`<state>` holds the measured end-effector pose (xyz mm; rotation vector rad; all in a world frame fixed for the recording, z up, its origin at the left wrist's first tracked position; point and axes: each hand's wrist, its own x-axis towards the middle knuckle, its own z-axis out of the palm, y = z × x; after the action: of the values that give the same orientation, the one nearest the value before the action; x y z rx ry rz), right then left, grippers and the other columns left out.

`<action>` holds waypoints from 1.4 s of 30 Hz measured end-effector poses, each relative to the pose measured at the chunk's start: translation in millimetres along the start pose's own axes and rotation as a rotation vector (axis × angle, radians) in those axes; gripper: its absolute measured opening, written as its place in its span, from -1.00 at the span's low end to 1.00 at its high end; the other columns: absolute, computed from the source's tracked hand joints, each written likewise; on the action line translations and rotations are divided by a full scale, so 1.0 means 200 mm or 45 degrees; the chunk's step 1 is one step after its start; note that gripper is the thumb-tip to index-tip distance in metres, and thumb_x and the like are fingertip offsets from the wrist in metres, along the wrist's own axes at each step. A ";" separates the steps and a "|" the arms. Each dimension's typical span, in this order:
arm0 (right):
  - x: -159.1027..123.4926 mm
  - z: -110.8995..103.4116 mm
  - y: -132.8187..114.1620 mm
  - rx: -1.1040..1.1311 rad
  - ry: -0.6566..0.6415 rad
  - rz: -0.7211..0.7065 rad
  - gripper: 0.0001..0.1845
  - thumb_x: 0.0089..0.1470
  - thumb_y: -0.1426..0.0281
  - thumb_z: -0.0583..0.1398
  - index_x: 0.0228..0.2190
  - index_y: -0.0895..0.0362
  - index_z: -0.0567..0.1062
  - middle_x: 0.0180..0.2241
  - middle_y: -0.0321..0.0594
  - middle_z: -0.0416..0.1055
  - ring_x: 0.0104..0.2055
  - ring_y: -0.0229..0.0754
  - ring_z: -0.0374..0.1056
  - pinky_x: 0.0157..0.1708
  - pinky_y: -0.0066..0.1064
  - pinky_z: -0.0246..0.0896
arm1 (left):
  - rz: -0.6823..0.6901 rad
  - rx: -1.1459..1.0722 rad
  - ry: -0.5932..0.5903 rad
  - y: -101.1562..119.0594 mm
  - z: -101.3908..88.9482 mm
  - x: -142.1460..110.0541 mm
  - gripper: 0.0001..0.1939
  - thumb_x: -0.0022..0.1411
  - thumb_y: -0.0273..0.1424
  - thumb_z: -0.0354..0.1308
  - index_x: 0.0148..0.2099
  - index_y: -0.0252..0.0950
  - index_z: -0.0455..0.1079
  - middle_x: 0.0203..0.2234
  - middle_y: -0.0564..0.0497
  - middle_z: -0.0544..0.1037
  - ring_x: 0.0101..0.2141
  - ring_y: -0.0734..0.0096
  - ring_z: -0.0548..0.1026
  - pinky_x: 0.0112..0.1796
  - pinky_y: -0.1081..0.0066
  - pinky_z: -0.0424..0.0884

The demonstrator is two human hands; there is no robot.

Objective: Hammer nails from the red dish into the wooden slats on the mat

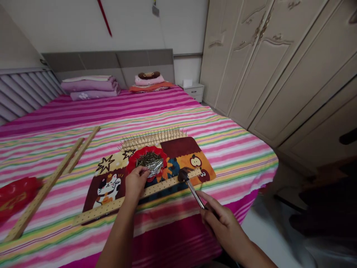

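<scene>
My left hand (136,184) is at the near left edge of a red scalloped dish (163,152) full of loose nails (153,163). Its fingertips are pressed together; whatever lies between them is hidden. In my right hand (219,219) is a hammer (195,193), its index finger stretched along the metal handle. The dark hammer head rests on or just above a long wooden strip (103,211) with rows of holes. A few nails stand upright in that strip near the head. Beneath lies a colourful cartoon mat (178,147).
Behind the dish, wooden strips (139,143) bristle with upright nails. To the left lie more wooden strips (50,184) and another red dish (16,193). All rest on a striped bed (228,145). Folded bedding (90,87) sits by the headboard; a wardrobe (251,67) stands right.
</scene>
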<state>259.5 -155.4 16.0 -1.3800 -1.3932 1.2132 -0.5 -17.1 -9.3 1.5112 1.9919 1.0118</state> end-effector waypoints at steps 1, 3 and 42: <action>0.00 0.00 0.00 0.001 0.000 0.005 -0.47 0.09 0.25 0.09 0.07 0.19 0.38 -0.59 -0.39 0.22 -0.59 -0.31 0.08 -0.61 -0.51 0.05 | -0.031 -0.102 0.002 -0.01 0.00 0.00 -0.84 -0.10 -0.25 0.18 -0.46 -0.21 0.44 -0.55 0.10 0.52 -0.48 0.43 0.42 -0.35 0.44 0.30; 0.00 0.01 -0.01 0.011 -0.014 0.020 -0.47 0.09 0.25 0.08 0.06 0.19 0.38 -0.59 -0.39 0.22 -0.60 -0.32 0.06 -0.61 -0.51 0.04 | -0.102 -0.319 -0.001 -0.02 -0.01 0.00 -0.79 -0.19 -0.22 0.23 -0.47 -0.24 0.45 -0.57 0.10 0.51 -0.49 0.45 0.42 -0.37 0.44 0.31; -0.02 0.02 0.02 -0.026 -0.061 -0.006 -0.50 0.12 0.30 0.05 0.08 0.19 0.34 -0.57 -0.40 0.22 -0.56 -0.31 0.08 -0.54 -0.46 0.04 | -0.038 0.465 -0.273 -0.07 -0.15 -0.26 -0.85 0.00 -0.32 0.09 -0.41 -0.23 0.46 -0.44 -0.01 0.54 -0.41 0.37 0.44 -0.36 0.42 0.27</action>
<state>256.8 -160.0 11.1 -1.3692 -1.4450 1.2397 -14.8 -77.1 -4.2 1.6854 2.1127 0.4636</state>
